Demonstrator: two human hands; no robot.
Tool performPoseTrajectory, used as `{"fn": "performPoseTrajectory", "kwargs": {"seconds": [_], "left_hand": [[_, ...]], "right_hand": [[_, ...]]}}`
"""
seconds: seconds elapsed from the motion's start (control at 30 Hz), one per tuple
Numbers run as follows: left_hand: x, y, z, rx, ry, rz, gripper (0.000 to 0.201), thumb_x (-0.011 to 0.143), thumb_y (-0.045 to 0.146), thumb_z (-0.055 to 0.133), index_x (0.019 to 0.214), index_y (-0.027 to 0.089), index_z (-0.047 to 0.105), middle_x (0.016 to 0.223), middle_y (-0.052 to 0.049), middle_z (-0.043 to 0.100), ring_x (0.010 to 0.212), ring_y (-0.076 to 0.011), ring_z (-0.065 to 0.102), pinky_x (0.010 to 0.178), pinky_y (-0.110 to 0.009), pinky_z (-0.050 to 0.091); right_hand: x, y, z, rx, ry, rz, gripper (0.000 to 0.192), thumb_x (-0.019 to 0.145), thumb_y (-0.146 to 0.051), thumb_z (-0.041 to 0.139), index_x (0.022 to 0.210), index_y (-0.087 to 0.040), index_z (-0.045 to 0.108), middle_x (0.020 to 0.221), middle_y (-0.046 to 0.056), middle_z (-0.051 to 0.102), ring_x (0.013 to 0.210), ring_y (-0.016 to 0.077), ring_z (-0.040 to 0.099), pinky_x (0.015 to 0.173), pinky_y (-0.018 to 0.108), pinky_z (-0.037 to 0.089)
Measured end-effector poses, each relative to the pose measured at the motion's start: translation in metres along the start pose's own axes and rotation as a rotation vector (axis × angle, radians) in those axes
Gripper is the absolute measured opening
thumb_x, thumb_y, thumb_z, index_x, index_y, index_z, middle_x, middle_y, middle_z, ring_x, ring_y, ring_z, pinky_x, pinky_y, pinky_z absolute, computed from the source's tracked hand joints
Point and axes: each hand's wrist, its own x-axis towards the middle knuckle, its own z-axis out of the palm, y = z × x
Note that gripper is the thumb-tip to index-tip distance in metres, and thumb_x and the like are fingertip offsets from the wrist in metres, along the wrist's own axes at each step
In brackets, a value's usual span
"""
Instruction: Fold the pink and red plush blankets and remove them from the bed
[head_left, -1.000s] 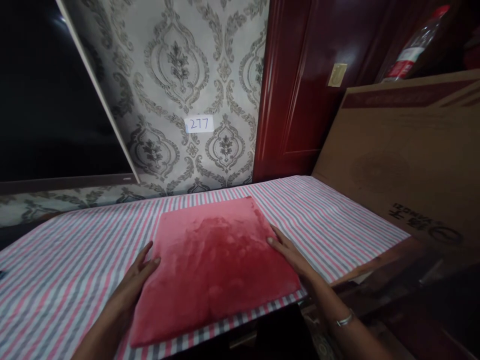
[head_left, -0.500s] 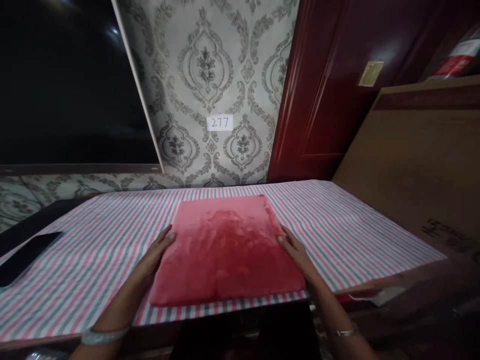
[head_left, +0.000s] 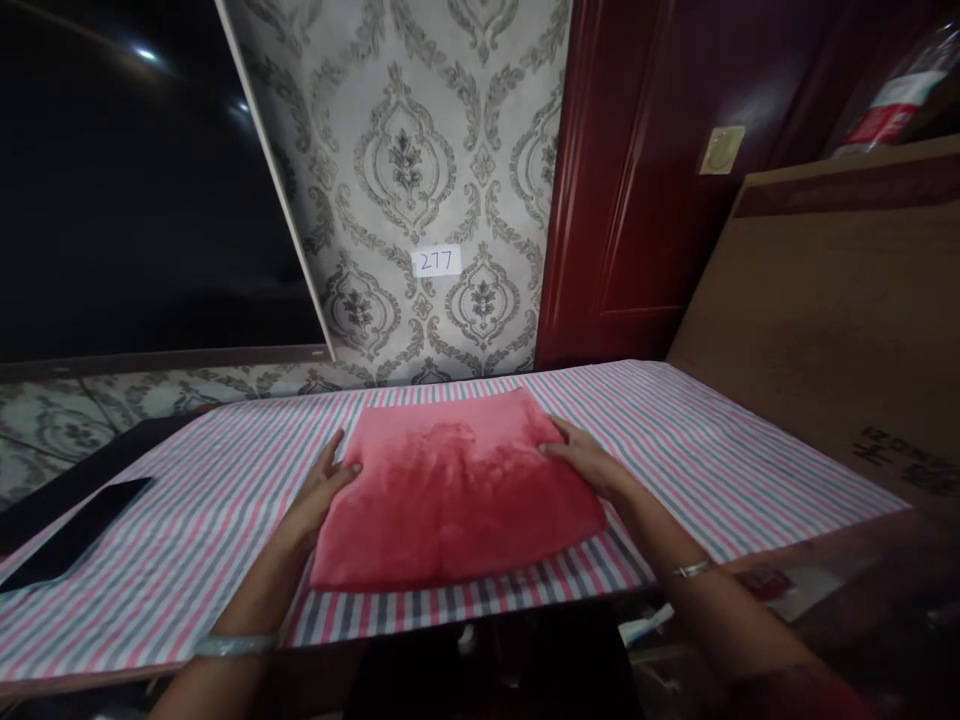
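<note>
A flat, square pink plush cushion [head_left: 442, 500] lies on the striped cloth in front of me, light at the far end and darker red across the near part. My left hand [head_left: 322, 490] holds its left side, thumb on top and fingers along the edge. On the right side my right hand [head_left: 585, 460] grips the edge, thumb over the top, other fingers partly hidden. The cushion's sides look pressed inward and its near right corner is rounded. Under it, the pink, grey and white striped cloth [head_left: 675, 450] covers the table.
At the left a dark phone [head_left: 75, 530] lies on the cloth. Behind it hangs a large black screen [head_left: 142, 200]. A big cardboard box [head_left: 832, 300] stands at the right, with a bottle [head_left: 892, 110] above it. A paper marked 277 [head_left: 436, 261] is on the wallpaper.
My right hand has moved inward and slightly away from me, drawing the cushion's right edge in. The cushion's near edge now curves up at the right. The camera view has shifted a little.
</note>
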Motion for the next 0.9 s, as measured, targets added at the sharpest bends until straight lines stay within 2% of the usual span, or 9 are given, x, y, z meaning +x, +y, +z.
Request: {"fn": "performPoseTrajectory", "kwargs": {"seconds": [0.2,0.33,0.4,0.47,0.53,0.6,0.73,0.83,0.9], "left_hand": [[-0.04,0.054,0.017,-0.11,0.11,0.093,0.105,0.068,0.034,0.084,0.158,0.034,0.03,0.126,-0.009,0.072,0.096,-0.0275,0.075,0.078,-0.032,0.061],[-0.068,0.019,0.022,-0.222,-0.097,-0.028,0.112,0.066,0.047,0.085,0.159,0.038,0.023,0.103,-0.006,0.078,0.077,-0.0279,0.076,0.071,-0.037,0.062],[-0.073,-0.011,0.013,-0.117,-0.226,-0.184,0.115,0.069,0.051,0.083,0.161,0.034,0.015,0.077,-0.003,0.076,0.056,-0.0253,0.07,0.06,-0.037,0.059],[-0.066,-0.031,-0.003,0.059,-0.283,-0.251,0.104,0.069,0.057,0.082,0.155,0.02,0.036,0.059,-0.003,0.069,0.047,-0.0241,0.065,0.051,-0.034,0.055],[-0.048,-0.033,-0.022,0.227,-0.29,-0.211,0.077,0.066,0.063,0.08,0.123,0.013,0.068,0.05,-0.004,0.062,0.04,-0.0204,0.058,0.043,-0.029,0.046],[-0.021,-0.018,-0.036,0.312,-0.238,-0.11,0.057,0.063,0.066,0.08,0.09,0.016,0.075,0.048,-0.003,0.059,0.039,-0.0164,0.052,0.04,-0.026,0.041],[0.027,0.023,-0.032,0.294,-0.165,0.081,0.054,0.061,0.054,0.084,0.104,0.022,0.076,0.069,-0.005,0.071,0.063,-0.0223,0.067,0.053,-0.027,0.052],[0.042,0.037,-0.013,0.205,-0.227,0.121,0.059,0.067,0.048,0.08,0.122,0.029,0.071,0.101,-0.009,0.078,0.092,-0.0294,0.073,0.077,-0.034,0.06],[0.048,0.038,0.001,0.16,-0.298,0.09,0.06,0.068,0.041,0.078,0.126,0.031,0.068,0.117,-0.008,0.075,0.108,-0.031,0.07,0.092,-0.038,0.058]], "right_hand": [[0.054,-0.072,-0.024,-0.113,-0.078,-0.093,0.059,0.062,-0.033,0.078,0.12,-0.024,0.072,0.112,0.002,0.077,0.106,0.0311,0.069,0.101,0.049,0.05],[0.093,-0.081,-0.04,-0.183,-0.106,-0.114,0.057,0.061,-0.034,0.08,0.117,-0.024,0.073,0.11,0.002,0.077,0.1,0.0304,0.07,0.097,0.049,0.052],[0.111,-0.066,-0.044,-0.309,-0.012,-0.106,0.053,0.059,-0.032,0.081,0.11,-0.023,0.076,0.106,0.004,0.077,0.099,0.0309,0.07,0.096,0.049,0.052],[0.123,-0.042,-0.045,-0.424,0.121,-0.093,0.049,0.054,-0.026,0.082,0.103,-0.022,0.077,0.105,0.007,0.077,0.102,0.0331,0.069,0.099,0.051,0.05],[0.125,-0.018,-0.046,-0.476,0.24,-0.1,0.05,0.053,-0.024,0.081,0.102,-0.021,0.076,0.112,0.01,0.075,0.113,0.0367,0.064,0.107,0.055,0.043],[0.117,0.004,-0.05,-0.493,0.348,-0.135,0.053,0.059,-0.029,0.078,0.111,-0.021,0.074,0.128,0.013,0.068,0.13,0.038,0.053,0.116,0.056,0.033],[0.072,0.041,-0.063,-0.464,0.59,-0.188,0.061,0.076,-0.05,0.064,0.13,-0.021,0.063,0.136,0.015,0.06,0.123,0.0355,0.056,0.109,0.057,0.041],[0.023,0.068,-0.06,-0.338,0.717,-0.157,0.065,0.079,-0.06,0.06,0.131,-0.022,0.06,0.123,0.014,0.065,0.102,0.031,0.063,0.092,0.052,0.053],[-0.008,0.083,-0.047,-0.241,0.701,-0.11,0.068,0.079,-0.064,0.06,0.134,-0.023,0.057,0.112,0.012,0.067,0.091,0.0279,0.065,0.083,0.047,0.056]]}}
